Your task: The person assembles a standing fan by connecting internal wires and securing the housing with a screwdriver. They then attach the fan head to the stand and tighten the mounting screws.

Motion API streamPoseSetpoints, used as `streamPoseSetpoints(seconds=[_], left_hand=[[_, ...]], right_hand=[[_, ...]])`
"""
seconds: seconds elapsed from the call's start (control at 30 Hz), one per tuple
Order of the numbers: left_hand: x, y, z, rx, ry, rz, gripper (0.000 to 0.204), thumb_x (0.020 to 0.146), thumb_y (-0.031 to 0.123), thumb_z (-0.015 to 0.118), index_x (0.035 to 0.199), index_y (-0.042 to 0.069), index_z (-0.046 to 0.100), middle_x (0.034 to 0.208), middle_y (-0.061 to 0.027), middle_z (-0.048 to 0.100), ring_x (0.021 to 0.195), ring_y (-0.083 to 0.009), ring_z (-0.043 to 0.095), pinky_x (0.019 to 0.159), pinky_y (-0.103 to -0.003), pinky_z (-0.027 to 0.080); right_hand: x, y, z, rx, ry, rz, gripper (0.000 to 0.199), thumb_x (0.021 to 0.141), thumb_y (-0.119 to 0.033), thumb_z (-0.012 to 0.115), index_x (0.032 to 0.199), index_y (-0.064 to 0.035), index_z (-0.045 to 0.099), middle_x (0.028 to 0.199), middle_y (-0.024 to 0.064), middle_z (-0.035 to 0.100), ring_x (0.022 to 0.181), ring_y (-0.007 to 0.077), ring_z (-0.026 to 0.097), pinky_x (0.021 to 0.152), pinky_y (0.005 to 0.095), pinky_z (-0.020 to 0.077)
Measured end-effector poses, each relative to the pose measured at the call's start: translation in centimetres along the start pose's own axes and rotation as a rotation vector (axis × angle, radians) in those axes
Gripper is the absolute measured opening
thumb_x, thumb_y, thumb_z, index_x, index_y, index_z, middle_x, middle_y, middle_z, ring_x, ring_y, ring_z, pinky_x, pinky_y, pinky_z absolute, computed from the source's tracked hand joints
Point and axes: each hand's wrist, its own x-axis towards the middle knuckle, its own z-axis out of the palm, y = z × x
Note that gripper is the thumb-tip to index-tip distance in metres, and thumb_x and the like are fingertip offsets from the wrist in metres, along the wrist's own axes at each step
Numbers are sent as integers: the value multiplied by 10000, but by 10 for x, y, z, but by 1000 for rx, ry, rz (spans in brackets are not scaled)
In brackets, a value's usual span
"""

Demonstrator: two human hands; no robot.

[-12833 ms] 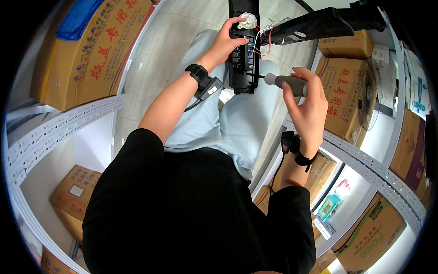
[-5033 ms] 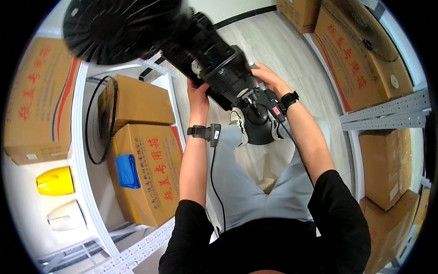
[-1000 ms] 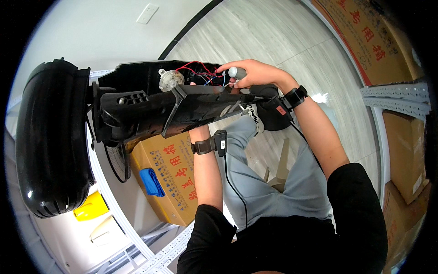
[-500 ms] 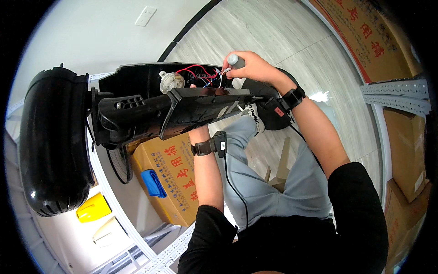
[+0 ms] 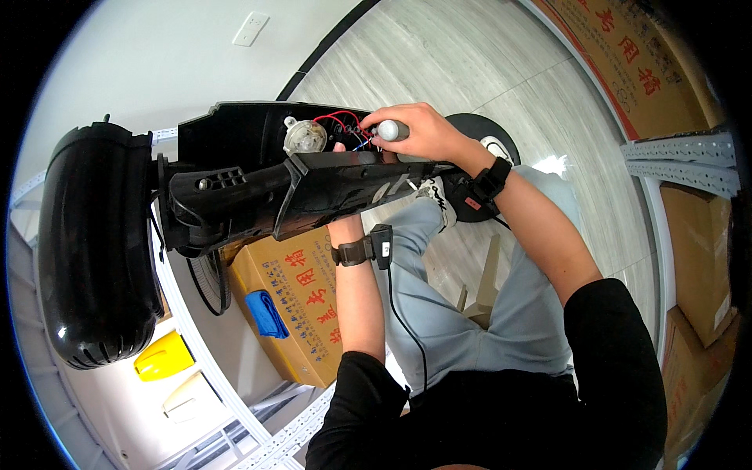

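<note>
Pale wood-look floor, white wall; printed brown cartons: one under the fan body, more right. Right hand fingers are wrapped tight around a screwdriver handle; left hand mostly hidden, can't tell its grip.

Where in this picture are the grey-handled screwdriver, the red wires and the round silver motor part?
grey-handled screwdriver [image 5: 394, 130], head view, on the handle end showing from the right hand's fist.
red wires [image 5: 338, 119], head view, on the looped stretch above the black housing.
round silver motor part [image 5: 305, 136], head view, on its domed face.
</note>
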Motion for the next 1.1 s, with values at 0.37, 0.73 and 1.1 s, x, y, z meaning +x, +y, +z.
streamPoseSetpoints(seconds=[0.37, 0.73, 1.1], left_hand=[[0, 1, 1, 1, -8, 9, 339, 948, 204, 555, 1245, 40, 576, 1178, -145, 612, 1030, -264, 597, 930, -401, 488], [1, -2, 1, 0, -13, 14, 338, 947, 197, 560, 1246, 39, 572, 1182, -140, 610, 1036, -262, 595, 933, -397, 487], [2, -4, 3, 12, -22, 20, 338, 945, 189, 566, 1248, 38, 568, 1185, -134, 607, 1042, -260, 592, 936, -393, 486]], right_hand=[[-2, -2, 7, 24, 122, -30, 174, 826, -123, 702, 984, -69, 650, 905, 69, 697, 819, 230, 677, 738, 303, 523], [-1, -8, 9, 66, 170, -18, 163, 808, -167, 727, 923, -59, 685, 854, 94, 699, 754, 234, 675, 695, 310, 523], [0, 0, 11, -96, 264, -49, 140, 776, -134, 730, 882, -62, 672, 817, 79, 690, 743, 233, 673, 673, 311, 526]])
